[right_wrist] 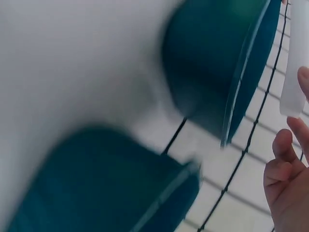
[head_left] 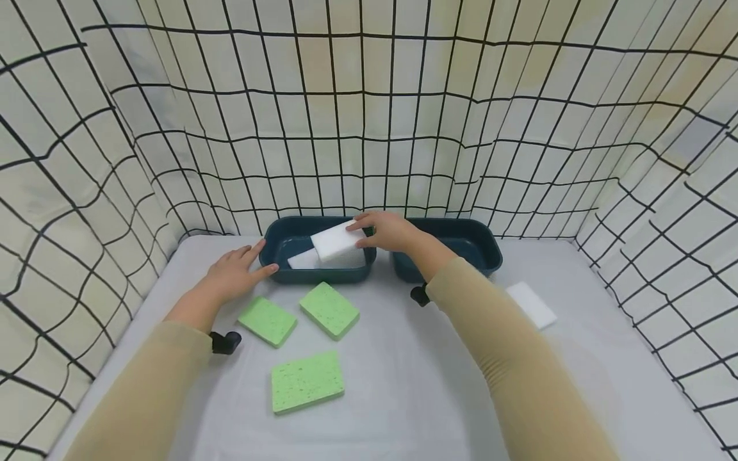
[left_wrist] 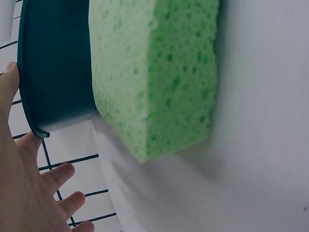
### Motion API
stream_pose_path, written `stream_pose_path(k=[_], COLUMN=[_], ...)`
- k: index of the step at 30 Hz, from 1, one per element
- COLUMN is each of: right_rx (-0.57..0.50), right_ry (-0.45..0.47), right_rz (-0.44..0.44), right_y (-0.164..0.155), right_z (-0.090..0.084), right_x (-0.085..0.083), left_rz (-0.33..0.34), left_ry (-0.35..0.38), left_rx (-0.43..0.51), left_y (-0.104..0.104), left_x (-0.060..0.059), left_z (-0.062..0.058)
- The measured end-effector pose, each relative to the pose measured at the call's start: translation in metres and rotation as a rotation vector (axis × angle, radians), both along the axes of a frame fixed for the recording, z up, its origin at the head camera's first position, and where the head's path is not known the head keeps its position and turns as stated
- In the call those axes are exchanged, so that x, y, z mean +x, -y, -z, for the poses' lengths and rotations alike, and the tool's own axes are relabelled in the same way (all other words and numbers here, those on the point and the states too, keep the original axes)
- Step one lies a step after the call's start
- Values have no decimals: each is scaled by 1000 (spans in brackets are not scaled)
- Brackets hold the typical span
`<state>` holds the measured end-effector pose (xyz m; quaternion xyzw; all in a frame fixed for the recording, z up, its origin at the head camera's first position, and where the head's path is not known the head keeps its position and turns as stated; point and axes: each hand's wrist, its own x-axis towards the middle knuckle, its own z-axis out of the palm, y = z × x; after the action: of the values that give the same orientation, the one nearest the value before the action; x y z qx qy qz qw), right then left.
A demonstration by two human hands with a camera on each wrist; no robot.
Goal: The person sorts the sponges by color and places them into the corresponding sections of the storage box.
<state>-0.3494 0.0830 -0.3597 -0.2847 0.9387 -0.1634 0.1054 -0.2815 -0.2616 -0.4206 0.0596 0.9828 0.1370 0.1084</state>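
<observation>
A white sponge block [head_left: 337, 242] is pinched between the thumb and fingers of the right hand [head_left: 387, 230] and held tilted over the left dark teal bin [head_left: 288, 272], where another white block [head_left: 303, 259] lies inside. The left hand [head_left: 235, 274] is laid flat on the grey table [head_left: 415, 384] with fingers straight and slightly spread, thumb and forefinger touching that bin's outer wall. Three green sponges [head_left: 307, 381] are seen just before the bins, and a second teal bin [head_left: 467, 246] and a loose white block [head_left: 532, 305] to the right.

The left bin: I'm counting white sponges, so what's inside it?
Inside the left bin one white sponge lies flat; the right hand holds a second above it. The held sponge hides the bin floor beneath.
</observation>
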Motion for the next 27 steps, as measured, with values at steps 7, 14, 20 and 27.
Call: stream_pose_path(k=[7, 14, 20, 27], right_rx=[23, 89, 118, 160], right_ry=[-30, -71, -96, -96], right_rz=[-7, -23, -61, -80], right_y=[37, 64, 78, 93], right_z=[11, 21, 26, 28], right_x=[-9, -14, -14, -13], left_rz=[13, -1, -20, -38], left_ry=[-11, -7, 11, 25], left_rx=[6, 13, 20, 27], left_y=[-8, -9, -7, 0], left_x=[0, 0, 2, 4], left_z=[-4, -3, -4, -3])
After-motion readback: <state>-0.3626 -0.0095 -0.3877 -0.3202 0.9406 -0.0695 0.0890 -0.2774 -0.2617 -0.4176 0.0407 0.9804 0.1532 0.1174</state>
